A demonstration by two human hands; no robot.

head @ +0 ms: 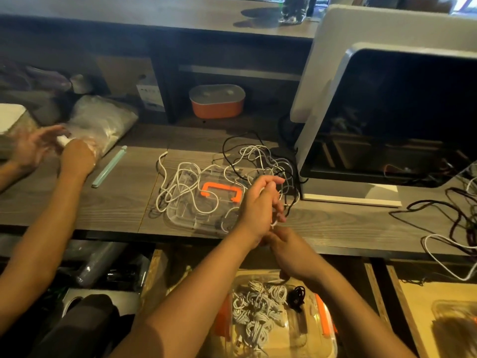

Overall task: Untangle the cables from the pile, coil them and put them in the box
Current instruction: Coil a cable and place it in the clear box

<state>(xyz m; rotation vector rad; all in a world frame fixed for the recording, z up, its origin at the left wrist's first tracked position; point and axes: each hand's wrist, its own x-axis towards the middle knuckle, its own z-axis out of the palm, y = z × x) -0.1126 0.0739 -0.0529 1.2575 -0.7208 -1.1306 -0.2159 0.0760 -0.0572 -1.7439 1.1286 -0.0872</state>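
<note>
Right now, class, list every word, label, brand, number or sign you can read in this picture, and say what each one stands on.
White label at the back, left of the orange container: small dark marks, too blurred to read.
Orange container and monitor: no text visible.
Nothing here is legible.

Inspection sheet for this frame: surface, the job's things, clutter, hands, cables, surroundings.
Surface: wooden counter, cables spread over it.
Job's things: tangled cable pile lies over a clear lid with an orange handle; clear box below the counter holds coiled cables.
Clutter: green strip, plastic bag.
Hands: left hand grips a white cable; right hand just below, fingers hidden.
Cables: more loose cables at right.
Surroundings: screen, orange container, another person's hands at the bag.
</note>
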